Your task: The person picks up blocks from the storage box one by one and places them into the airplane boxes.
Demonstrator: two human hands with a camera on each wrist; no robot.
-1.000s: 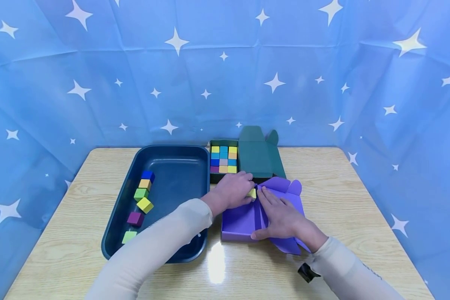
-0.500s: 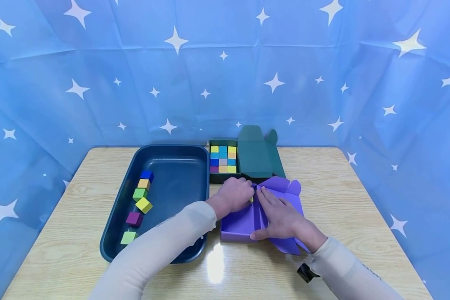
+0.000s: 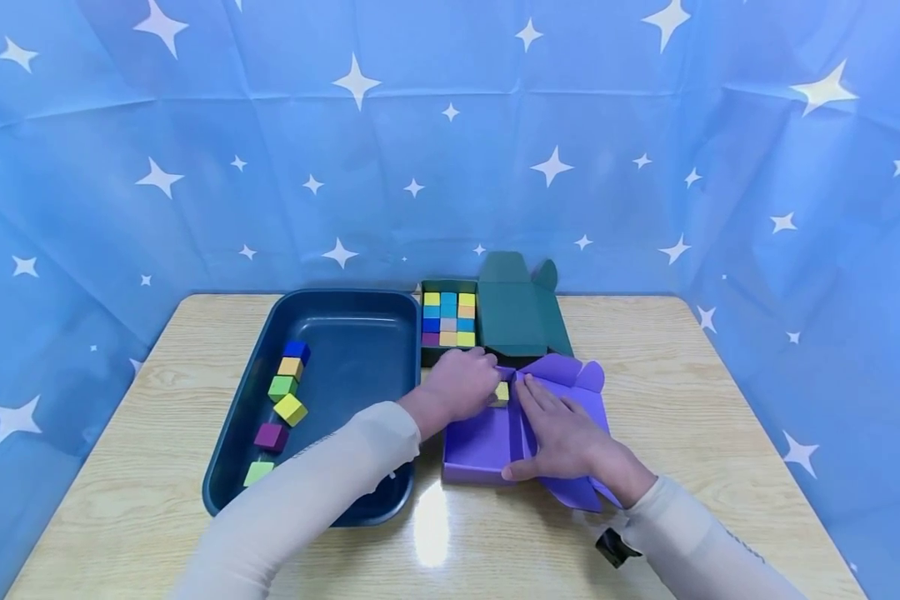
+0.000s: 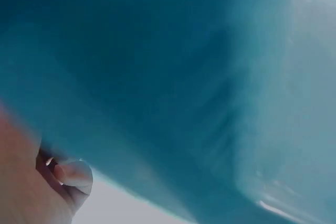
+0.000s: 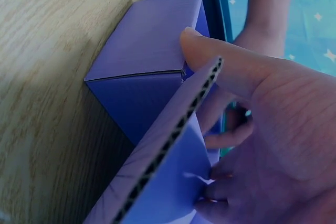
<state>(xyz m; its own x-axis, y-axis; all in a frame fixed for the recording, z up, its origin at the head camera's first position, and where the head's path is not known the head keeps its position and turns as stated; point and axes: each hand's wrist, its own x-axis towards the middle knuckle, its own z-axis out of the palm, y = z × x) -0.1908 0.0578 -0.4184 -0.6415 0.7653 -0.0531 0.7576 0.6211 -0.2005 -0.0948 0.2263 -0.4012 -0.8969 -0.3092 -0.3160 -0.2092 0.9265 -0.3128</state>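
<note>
A purple cardboard box lies with its lid folded out to the right. In its far right corner sits a yellow block. My left hand is over the box's far left part, beside the block, its fingers loosely bent and partly hidden behind the hand. My right hand rests across the lid near the hinge, fingers extended. In the right wrist view its thumb touches the box wall and a corrugated flap stands in front.
A dark blue tray on the left holds several coloured blocks along its left side. Behind the purple box stands a green box filled with blocks, its lid opened to the right. A star-patterned curtain surrounds the wooden table.
My left hand pressed down at the box's far right corner, then drew back left, leaving the yellow block in view there. The right hand has stayed on the lid.
</note>
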